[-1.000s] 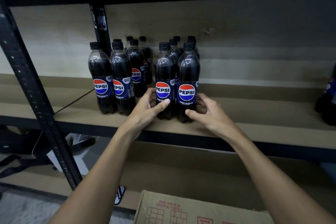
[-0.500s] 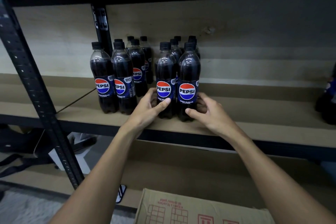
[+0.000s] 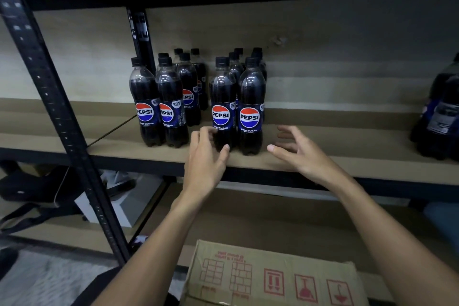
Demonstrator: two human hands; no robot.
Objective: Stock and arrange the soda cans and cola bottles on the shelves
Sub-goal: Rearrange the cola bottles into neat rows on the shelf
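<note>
Dark cola bottles (image 3: 233, 104) stand upright in two clusters on the brown shelf (image 3: 323, 154); the rear ones are mostly hidden behind the front rows. More bottles (image 3: 442, 117) at the right edge are cut off and blurred. A cardboard box (image 3: 270, 278) is cropped at the bottom. The left hand (image 3: 206, 159) curls loosely, fingers open, in front of the left front bottle's base; whether it touches is unclear. The right hand (image 3: 298, 151) hovers spread open just beside the right bottle, gripping nothing.

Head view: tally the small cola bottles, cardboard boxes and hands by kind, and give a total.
Small cola bottles: 12 (back ones counted by their caps)
Cardboard boxes: 1
Hands: 2, left hand, right hand
Total: 15
</note>
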